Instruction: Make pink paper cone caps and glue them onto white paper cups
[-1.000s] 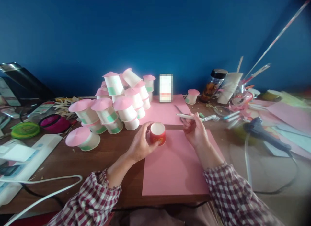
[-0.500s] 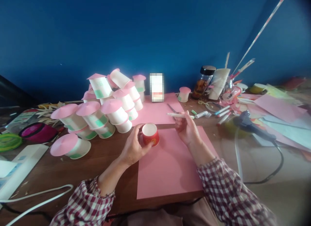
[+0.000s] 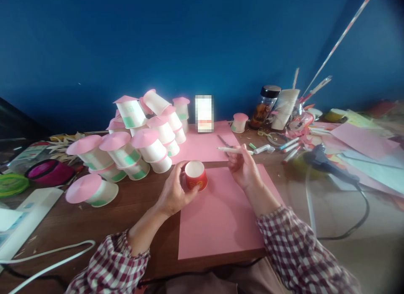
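Observation:
A small red cup (image 3: 199, 180) with a yellow mark and a white inside stands at the upper left corner of a pink paper sheet (image 3: 217, 226). My left hand (image 3: 174, 191) is wrapped round its left side, thumb across the front. Above the sheet's right part, my right hand (image 3: 244, 167) grips a white pen (image 3: 232, 150) between thumb and fingers, its tip toward the left. Left of the cup are stacked several white paper cups with pink cone lids (image 3: 145, 144); one lies on its side (image 3: 104, 188) in front.
A second pink sheet (image 3: 195, 148) lies behind, with dark scissors or a blade (image 3: 222, 140) on it. At right are a lidded jar (image 3: 267, 106), stacked cups (image 3: 285, 109), markers (image 3: 288, 145), a glue gun (image 3: 328, 165) with its cord, and paper sheets. A pixelated upright rectangle (image 3: 204, 113) stands behind.

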The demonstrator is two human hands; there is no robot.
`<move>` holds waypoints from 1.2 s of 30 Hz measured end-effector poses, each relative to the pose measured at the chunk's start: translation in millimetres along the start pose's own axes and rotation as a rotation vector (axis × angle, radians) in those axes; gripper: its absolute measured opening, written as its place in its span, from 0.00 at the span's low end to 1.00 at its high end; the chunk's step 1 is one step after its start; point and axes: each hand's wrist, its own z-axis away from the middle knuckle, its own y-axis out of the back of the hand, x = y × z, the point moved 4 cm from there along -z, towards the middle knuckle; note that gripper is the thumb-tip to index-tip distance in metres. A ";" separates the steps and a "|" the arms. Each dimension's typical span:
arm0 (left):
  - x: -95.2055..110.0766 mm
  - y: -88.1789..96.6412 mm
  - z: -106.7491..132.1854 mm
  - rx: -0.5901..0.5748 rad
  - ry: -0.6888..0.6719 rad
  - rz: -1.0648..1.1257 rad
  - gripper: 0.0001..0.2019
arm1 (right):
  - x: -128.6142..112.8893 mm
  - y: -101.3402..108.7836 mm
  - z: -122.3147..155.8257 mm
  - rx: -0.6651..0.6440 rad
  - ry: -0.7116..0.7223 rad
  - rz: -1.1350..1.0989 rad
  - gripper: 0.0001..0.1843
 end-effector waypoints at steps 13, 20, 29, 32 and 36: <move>6.2 8.5 5.1 0.134 -0.093 -0.060 0.34 | 2.6 2.3 -1.7 0.003 -0.020 -0.032 0.13; 5.7 5.0 5.8 0.266 -0.040 -0.028 0.31 | 3.6 2.4 -0.9 0.011 -0.033 -0.009 0.13; 4.7 4.2 6.3 0.254 -0.004 -0.003 0.29 | 5.5 4.7 -1.3 0.025 -0.045 -0.020 0.13; 5.0 3.8 6.2 0.248 -0.002 0.018 0.29 | 5.2 5.2 -1.2 0.027 -0.037 -0.014 0.12; 6.4 3.9 5.8 0.241 -0.012 0.018 0.28 | 6.3 3.9 -1.2 0.019 -0.040 -0.010 0.12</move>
